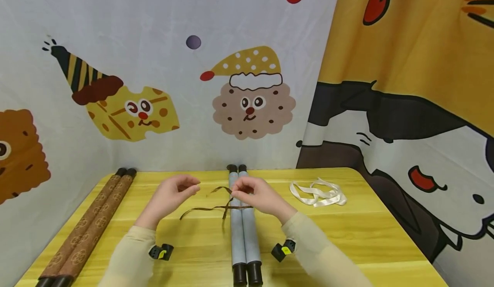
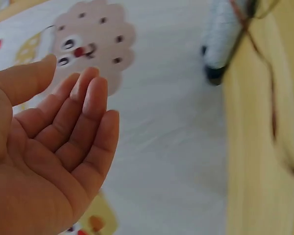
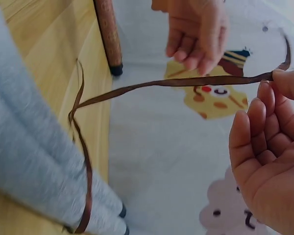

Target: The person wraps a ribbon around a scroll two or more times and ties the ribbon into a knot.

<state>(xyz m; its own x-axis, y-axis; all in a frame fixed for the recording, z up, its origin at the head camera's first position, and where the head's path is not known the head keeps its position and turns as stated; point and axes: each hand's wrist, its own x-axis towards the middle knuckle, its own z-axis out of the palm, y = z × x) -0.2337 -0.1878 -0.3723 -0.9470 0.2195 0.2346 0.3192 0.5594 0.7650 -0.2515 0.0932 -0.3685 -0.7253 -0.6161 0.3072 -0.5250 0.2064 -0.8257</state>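
Note:
My right hand (image 1: 259, 195) pinches a thin brown ribbon (image 3: 186, 82) between thumb and forefinger, and the ribbon runs taut from there toward the scroll. It crosses over a pale blue scroll (image 1: 237, 235), whose two rolls lie side by side with dark end knobs. One loose ribbon end trails to the left on the table. To the left of the scroll my left hand (image 1: 173, 197) is raised above the table, palm and loosely bent fingers visible in the left wrist view, holding nothing.
On the left of the wooden table (image 1: 308, 244) lies a brown patterned scroll (image 1: 90, 222), also with two rolls and dark knobs. A loose white satin ribbon (image 1: 320, 192) lies at the back right. Behind the table hangs a printed cloth (image 1: 154, 42).

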